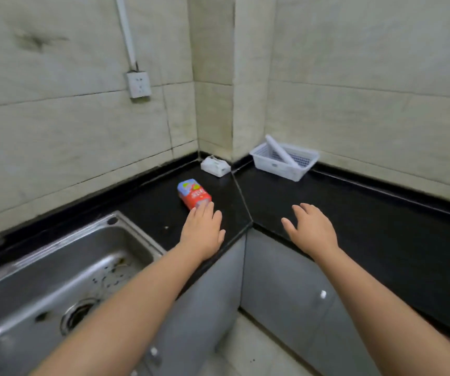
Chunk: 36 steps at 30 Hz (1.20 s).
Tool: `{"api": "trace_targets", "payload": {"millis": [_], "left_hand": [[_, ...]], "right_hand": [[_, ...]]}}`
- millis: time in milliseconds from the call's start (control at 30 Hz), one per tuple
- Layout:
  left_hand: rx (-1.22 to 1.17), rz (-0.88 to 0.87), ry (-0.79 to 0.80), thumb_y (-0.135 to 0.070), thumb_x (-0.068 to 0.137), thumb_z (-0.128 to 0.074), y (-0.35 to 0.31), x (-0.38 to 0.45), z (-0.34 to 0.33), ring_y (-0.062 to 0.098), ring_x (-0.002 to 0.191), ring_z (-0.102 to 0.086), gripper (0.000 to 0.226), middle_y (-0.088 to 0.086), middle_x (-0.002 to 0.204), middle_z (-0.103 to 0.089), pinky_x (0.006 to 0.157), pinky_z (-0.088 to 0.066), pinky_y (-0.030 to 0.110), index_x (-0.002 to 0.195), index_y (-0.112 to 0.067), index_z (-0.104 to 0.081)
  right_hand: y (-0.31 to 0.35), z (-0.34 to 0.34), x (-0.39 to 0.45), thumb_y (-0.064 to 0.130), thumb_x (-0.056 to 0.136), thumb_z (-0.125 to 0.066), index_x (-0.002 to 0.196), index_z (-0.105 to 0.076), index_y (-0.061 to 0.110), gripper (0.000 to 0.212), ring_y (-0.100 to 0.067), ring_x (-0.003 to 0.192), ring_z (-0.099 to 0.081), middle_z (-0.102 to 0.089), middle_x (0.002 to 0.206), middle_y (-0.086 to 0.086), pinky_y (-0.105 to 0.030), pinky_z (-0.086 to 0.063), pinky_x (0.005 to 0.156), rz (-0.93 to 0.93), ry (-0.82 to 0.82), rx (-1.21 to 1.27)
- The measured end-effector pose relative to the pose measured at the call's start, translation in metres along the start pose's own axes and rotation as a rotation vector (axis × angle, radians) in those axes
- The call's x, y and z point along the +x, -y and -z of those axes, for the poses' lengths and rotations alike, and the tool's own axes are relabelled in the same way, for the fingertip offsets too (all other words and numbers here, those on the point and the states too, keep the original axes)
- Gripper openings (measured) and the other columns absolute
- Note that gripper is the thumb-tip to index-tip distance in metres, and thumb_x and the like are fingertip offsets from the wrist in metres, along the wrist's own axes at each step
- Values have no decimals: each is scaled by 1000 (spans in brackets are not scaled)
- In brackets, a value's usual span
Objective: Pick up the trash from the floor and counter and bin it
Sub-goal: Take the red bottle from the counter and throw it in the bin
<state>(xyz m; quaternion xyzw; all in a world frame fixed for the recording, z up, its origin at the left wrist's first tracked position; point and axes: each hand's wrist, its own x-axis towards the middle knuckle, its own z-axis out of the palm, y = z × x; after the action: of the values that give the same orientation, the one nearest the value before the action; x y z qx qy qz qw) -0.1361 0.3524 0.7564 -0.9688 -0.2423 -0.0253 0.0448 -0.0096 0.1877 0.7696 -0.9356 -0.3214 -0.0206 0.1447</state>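
Note:
A red and blue carton (192,196) lies on its side on the black counter (354,213), near the inner corner. My left hand (203,232) reaches over the counter with fingers spread, its fingertips at the carton's near end; it holds nothing. A small crumpled white packet (215,166) lies further back in the corner. My right hand (312,229) hovers open above the counter to the right, palm down, away from both items. No bin shows in this view.
A steel sink (55,280) lies at the left with a drain and tap. A white plastic basket (283,160) holding a white tube stands at the back right. Tiled walls, a socket (138,84), grey cabinet doors and floor below.

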Motion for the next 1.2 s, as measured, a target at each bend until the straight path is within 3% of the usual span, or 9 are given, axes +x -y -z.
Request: {"api": "trace_targets", "payload": {"millis": [233, 400, 600, 767, 900, 1000, 1133, 1200], "left_hand": [[-25, 326, 72, -34, 100, -38, 99, 75, -38, 27, 148, -8, 54, 12, 158, -17, 120, -15, 38, 144, -6, -26], [-86, 520, 103, -33, 100, -37, 143, 130, -61, 27, 148, -8, 54, 12, 158, -17, 120, -15, 37, 145, -5, -26], [-128, 587, 170, -33, 100, -37, 177, 160, -100, 25, 148, -8, 56, 10, 159, -16, 124, -13, 37, 147, -6, -22], [-136, 611, 237, -33, 101, -37, 212, 177, -114, 27, 148, -6, 54, 11, 159, -15, 123, -13, 38, 146, -6, -25], [-118, 493, 234, -33, 100, -38, 223, 212, -112, 27, 148, -7, 54, 12, 159, -14, 121, -14, 38, 145, -6, -25], [-94, 328, 200, -33, 100, -38, 212, 255, -106, 27, 148, -7, 55, 13, 158, -16, 120, -15, 37, 146, -6, -24], [-71, 62, 140, -34, 100, -36, 151, 326, -89, 26, 148, -9, 55, 13, 158, -16, 120, -15, 36, 146, -5, -24], [-71, -81, 91, -35, 100, -36, 99, 355, -75, 27, 147, -12, 55, 14, 157, -19, 120, -16, 37, 144, -4, -26]], "right_hand": [[78, -76, 145, 35, 94, -45, 131, -44, 6, 47, -31, 127, -44, -48, 137, -14, -41, -41, 102, 203, 151, 61], [113, -146, 214, 39, 91, -51, 127, -45, 5, 50, -33, 124, -46, -49, 133, -16, -41, -44, 98, 273, 360, 81], [146, -212, 257, 32, 82, -67, 122, -39, 3, 57, -33, 120, -49, -47, 130, -18, -40, -45, 97, 88, 492, 192], [166, -240, 272, 10, 80, -69, 118, -38, -6, 51, -41, 118, -49, -45, 129, -27, -44, -43, 98, -145, 451, 460], [161, -234, 289, 6, 78, -68, 108, -49, -7, 38, -39, 110, -52, -50, 119, -26, -36, -42, 92, -141, 384, 499], [148, -207, 308, 3, 76, -67, 91, -55, -3, 20, -37, 101, -53, -50, 96, -18, -28, -35, 79, -109, 256, 520], [97, -155, 321, 6, 75, -65, 94, -58, -4, 22, -31, 91, -53, -48, 91, -13, -26, -33, 74, -99, 71, 433], [53, -125, 315, 7, 76, -63, 92, -57, -2, 20, -23, 80, -44, -45, 90, -10, -25, -34, 70, -170, -27, 366]]}}
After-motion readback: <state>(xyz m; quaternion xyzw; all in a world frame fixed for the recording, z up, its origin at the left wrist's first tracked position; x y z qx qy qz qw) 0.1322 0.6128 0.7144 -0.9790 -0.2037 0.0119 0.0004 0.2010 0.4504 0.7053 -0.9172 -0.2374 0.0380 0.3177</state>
